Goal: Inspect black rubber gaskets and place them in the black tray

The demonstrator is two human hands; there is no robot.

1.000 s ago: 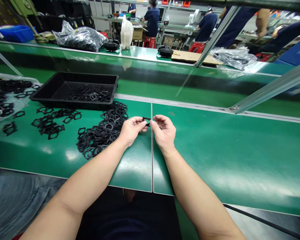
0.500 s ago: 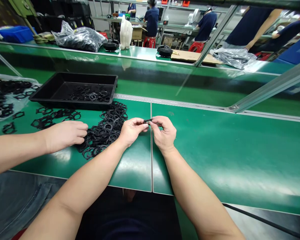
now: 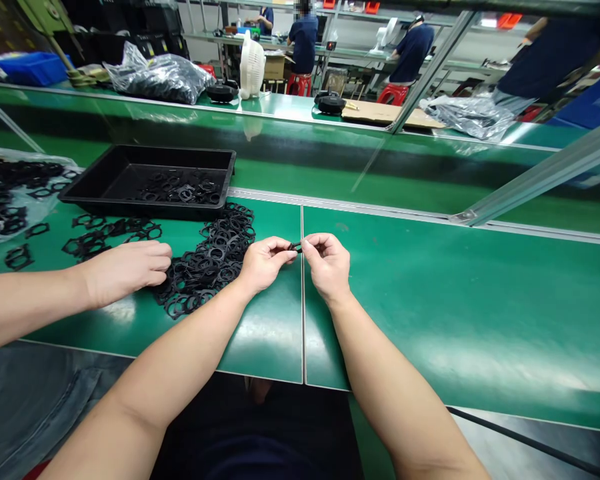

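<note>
Pinching a small black plastic ring (image 3: 295, 247) between them, the left hand (image 3: 265, 263) and the right hand (image 3: 329, 265) meet just above the green table (image 3: 430, 300), right over the seam where two table sections join. Both hands are closed on the ring, thumb and forefinger of each clamped on opposite edges, so most of it is hidden by the fingertips. Judging by its thin, flat look, the ring is very light and fairly stiff, perhaps a little springy; it seems best held by its outer rim or its small ears, since a grip across the open middle could bend it.

At about nine o'clock from the hands lies a loose pile of rings (image 3: 207, 263) of the same kind, touching one another and likely to snag when lifted. A co-worker's hand (image 3: 127, 270) rests on the table at the pile's left edge. At eleven o'clock stands a black tray (image 3: 105, 177) with more rings in it. Farther left, at ten o'clock, a clear plastic bag (image 3: 35, 200) holds still more. People in dark shirts work at benches at twelve o'clock.
</note>
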